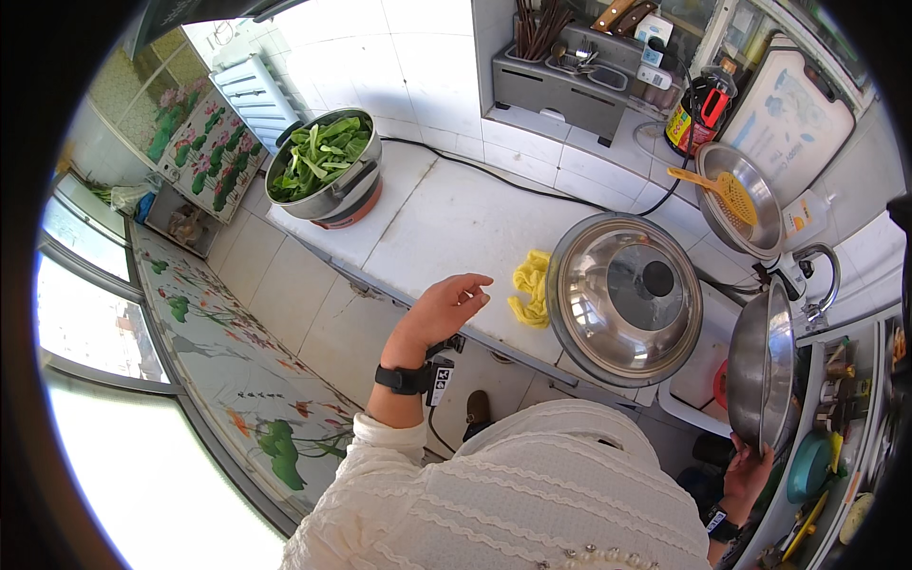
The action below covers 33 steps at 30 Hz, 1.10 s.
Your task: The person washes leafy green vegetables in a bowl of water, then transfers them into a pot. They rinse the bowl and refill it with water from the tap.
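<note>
My left hand hovers at the counter's front edge, its fingers loosely bent and nothing in it. To its right a crumpled yellow cloth lies on the white tiled counter. Touching or overlapping the cloth's edge is a large domed steel lid with a glass window and a black knob; whatever is under it is hidden. Low at the right, my right hand grips the rim of a steel basin. The basin is tipped up on its side, close to the curved tap.
A steel pot of leafy greens stands at the counter's far left end. A black cable runs along the wall. Behind the lid are a steel bowl with a yellow skimmer and a cutting board. Shelves stand at right.
</note>
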### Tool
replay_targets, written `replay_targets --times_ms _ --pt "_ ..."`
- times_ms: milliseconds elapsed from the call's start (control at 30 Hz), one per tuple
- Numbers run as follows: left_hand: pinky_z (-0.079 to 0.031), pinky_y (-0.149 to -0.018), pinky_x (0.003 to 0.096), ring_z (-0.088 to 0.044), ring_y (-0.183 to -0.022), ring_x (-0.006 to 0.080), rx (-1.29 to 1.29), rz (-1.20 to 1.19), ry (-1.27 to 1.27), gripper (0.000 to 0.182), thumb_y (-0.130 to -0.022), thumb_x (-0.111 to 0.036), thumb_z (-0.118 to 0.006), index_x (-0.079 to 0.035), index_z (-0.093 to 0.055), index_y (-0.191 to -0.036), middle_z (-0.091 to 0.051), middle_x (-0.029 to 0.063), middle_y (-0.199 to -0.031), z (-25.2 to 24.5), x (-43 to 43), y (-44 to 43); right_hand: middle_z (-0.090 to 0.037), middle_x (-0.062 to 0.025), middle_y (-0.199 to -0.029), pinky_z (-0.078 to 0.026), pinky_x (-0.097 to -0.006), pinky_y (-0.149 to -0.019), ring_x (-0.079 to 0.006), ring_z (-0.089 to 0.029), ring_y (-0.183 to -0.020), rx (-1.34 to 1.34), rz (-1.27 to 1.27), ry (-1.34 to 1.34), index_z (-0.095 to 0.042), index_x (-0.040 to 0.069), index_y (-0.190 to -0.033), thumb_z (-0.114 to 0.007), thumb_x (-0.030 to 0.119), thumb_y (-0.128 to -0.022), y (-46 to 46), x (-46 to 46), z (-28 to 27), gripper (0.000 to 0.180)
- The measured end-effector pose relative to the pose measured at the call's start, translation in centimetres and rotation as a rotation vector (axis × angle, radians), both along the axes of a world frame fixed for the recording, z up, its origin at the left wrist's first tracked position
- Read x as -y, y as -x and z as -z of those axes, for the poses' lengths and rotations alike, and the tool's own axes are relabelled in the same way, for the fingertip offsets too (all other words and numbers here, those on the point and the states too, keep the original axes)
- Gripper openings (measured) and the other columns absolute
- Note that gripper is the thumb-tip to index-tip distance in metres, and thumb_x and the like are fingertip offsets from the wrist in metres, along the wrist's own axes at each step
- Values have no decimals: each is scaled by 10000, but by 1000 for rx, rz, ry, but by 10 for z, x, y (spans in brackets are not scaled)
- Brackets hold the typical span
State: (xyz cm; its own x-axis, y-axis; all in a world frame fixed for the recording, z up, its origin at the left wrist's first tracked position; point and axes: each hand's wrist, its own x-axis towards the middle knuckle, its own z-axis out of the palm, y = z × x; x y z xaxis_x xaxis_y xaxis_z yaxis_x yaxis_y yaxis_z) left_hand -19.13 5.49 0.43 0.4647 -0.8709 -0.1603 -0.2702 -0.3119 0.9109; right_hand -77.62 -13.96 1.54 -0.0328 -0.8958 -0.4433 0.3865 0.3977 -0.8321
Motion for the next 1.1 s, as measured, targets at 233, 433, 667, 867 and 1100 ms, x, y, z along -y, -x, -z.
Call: replay_targets --times_ms 233,433,667,867,1100 --pt "-472 -683 242 -554 -756 90 35 8 7 308 -928 -154 -607 -47 -604 -1217 -606 3 -889 2 -1 1 -641 -103 -736 -587 -207 -537 -264 -673 -955 22 -28 -13 -614 13 -945 -466 292 -958 -1 -3 0 316" --pt "-472 -689 235 -548 -751 84 52 -5 -5 310 -923 -144 -615 -45 -602 -1217 -592 -2 -872 3 -2 0 -697 -144 -897 -523 -174 -533 -151 -669 -760 56 -62 83 -606 27 -978 -537 300 -917 -3 -8 4 288" --pt "-463 -707 229 -557 -795 77 -78 -1 13 322 -932 -122 -598 -37 -584 -1242 -612 -4 -919 7 -3 -3 -643 -103 -709 -513 -212 -496 -249 -696 -841 38 40 -2 -605 31 -893 -517 292 -926 -6 -10 2 278" --pt "-460 -695 229 -558 -800 87 -118 -44 -35 319 -930 -144 -614 -50 -596 -1234 -603 -2 -941 3 0 1 -684 -172 -809 -524 -235 -516 -234 -695 -753 80 101 -62 -585 -1 -964 -501 274 -932 -21 -14 -9 289" --pt "-445 -691 236 -563 -822 99 -75 2 -80 334 -956 -168 -560 -55 -564 -1271 -611 14 -990 4 5 0 -693 -251 -912 -528 -240 -540 -180 -681 -650 57 95 -59 -570 -28 -1029 -454 251 -947 -34 -18 -25 312"
